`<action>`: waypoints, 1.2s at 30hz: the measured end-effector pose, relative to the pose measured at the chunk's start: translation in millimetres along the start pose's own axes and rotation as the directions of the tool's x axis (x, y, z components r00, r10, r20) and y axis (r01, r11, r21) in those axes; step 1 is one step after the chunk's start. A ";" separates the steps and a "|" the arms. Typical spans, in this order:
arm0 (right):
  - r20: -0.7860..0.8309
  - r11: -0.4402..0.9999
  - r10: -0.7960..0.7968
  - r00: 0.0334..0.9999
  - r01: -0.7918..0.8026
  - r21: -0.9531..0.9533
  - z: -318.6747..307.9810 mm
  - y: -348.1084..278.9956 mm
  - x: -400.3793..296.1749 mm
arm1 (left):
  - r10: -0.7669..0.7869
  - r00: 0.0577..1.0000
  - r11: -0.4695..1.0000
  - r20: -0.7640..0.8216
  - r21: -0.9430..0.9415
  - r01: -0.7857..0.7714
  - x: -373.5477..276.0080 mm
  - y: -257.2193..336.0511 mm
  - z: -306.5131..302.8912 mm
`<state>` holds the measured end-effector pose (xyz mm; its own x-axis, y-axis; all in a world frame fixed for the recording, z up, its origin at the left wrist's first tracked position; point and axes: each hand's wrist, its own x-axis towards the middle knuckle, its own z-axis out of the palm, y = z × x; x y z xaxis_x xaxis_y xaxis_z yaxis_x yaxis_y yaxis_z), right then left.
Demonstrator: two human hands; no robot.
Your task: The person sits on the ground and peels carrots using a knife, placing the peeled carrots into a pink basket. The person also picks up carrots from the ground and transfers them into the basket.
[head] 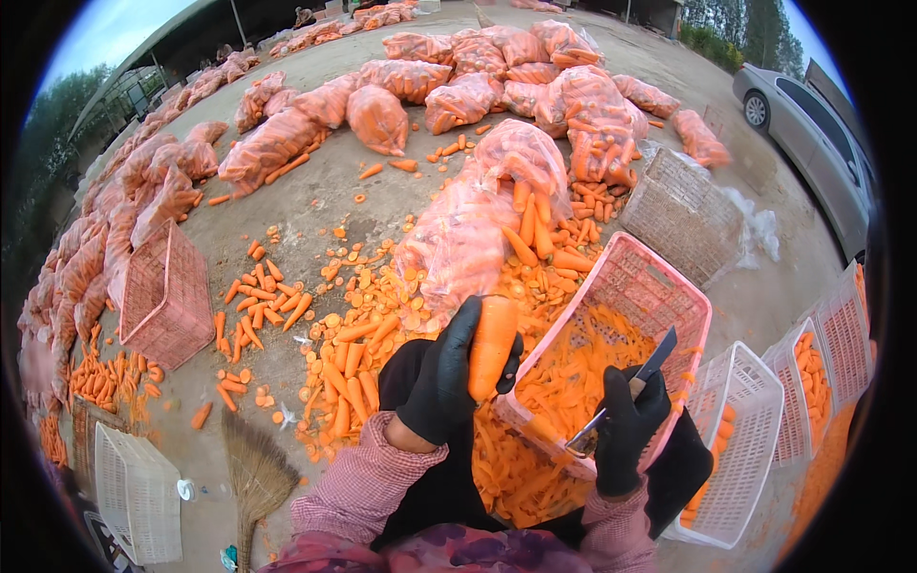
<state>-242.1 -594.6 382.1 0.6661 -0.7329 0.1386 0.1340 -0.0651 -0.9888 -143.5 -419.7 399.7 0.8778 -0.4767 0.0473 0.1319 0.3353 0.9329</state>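
Observation:
A thick carrot (493,347) stands almost upright in my left hand (448,372), which wears a black glove. My right hand (632,422), gloved alike, is closed around a knife (655,358) with its blade pointing up and right, and around a metal peeler (586,432) that sticks out at the lower left. Between and beyond my hands lies a pink plastic crate (698,315) holding orange peelings (584,365). More peelings are heaped below it near my legs. Beyond my left hand rests a pink mesh sack (458,236) with carrots spilling from its mouth.
Loose carrots and cut carrot ends (351,286) cover the ground ahead. White crates (752,430) with carrots stand at right, an empty pink crate (175,301) and a straw broom (254,465) at left. Filled sacks (272,150) lie farther off; a silver car (809,136) is at upper right.

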 end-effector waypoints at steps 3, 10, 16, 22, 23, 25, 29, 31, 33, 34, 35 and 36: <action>-0.081 0.994 -0.092 0.992 0.096 0.048 6.5 -3.7 -10.3 | -0.137 0.982 0.890 0.132 -0.418 0.180 -6.4 -64.4 37.2; -0.115 0.905 -0.342 0.933 0.293 -0.308 6.3 58.6 -20.8 | 0.232 0.961 0.951 0.150 0.172 -0.256 -35.5 -156.1 46.0; -0.250 0.944 -0.290 0.924 0.232 -0.237 -33.0 122.5 66.0 | -0.560 0.789 0.609 0.253 -0.520 0.599 -33.2 -143.0 73.9; -0.204 0.999 -0.015 0.979 0.004 -0.053 -22.4 88.6 77.5 | -0.414 0.879 0.710 0.236 -0.520 0.474 -3.1 -147.9 29.9; -0.178 0.994 -0.074 0.981 0.057 -0.098 -22.0 97.2 65.7 | -0.475 0.859 0.670 0.190 -0.555 0.493 4.5 -155.2 30.3; -0.174 0.998 -0.032 0.984 0.040 0.042 -12.3 92.5 33.5 | -0.503 0.860 0.769 0.089 -0.409 0.492 3.8 -153.0 37.0; -0.211 0.999 -0.032 0.977 0.034 0.008 15.0 89.6 -4.5 | 0.166 0.981 0.968 -0.099 0.208 -0.143 -5.9 -201.5 34.2; -0.211 0.996 -0.029 0.977 0.010 -0.089 15.4 95.1 -11.2 | 0.292 0.956 0.881 -0.031 0.398 -0.256 -9.9 -211.0 30.7; -0.199 0.993 -0.035 0.979 0.012 -0.113 14.2 100.7 -8.7 | 0.159 0.987 0.935 -0.037 0.326 -0.139 -13.2 -203.6 34.8; -0.199 0.995 -0.041 0.979 0.023 -0.093 13.8 106.4 -2.1 | 0.319 0.948 0.812 0.008 0.514 -0.278 -15.8 -227.8 28.1; -0.214 0.996 -0.050 0.976 0.034 -0.081 6.2 114.8 8.7 | 0.120 0.988 0.964 0.096 0.227 -0.139 -15.7 -213.0 38.5; -0.245 0.984 -0.121 0.962 0.085 -0.154 -6.2 124.7 29.1 | -0.090 0.979 0.989 0.183 -0.099 0.109 -15.2 -195.9 48.6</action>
<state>-210.5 -628.3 262.5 0.4448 -0.8629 0.2397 0.0750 -0.2308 -0.9701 -205.1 -517.6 233.6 0.7631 -0.6457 0.0276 0.2721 0.3597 0.8925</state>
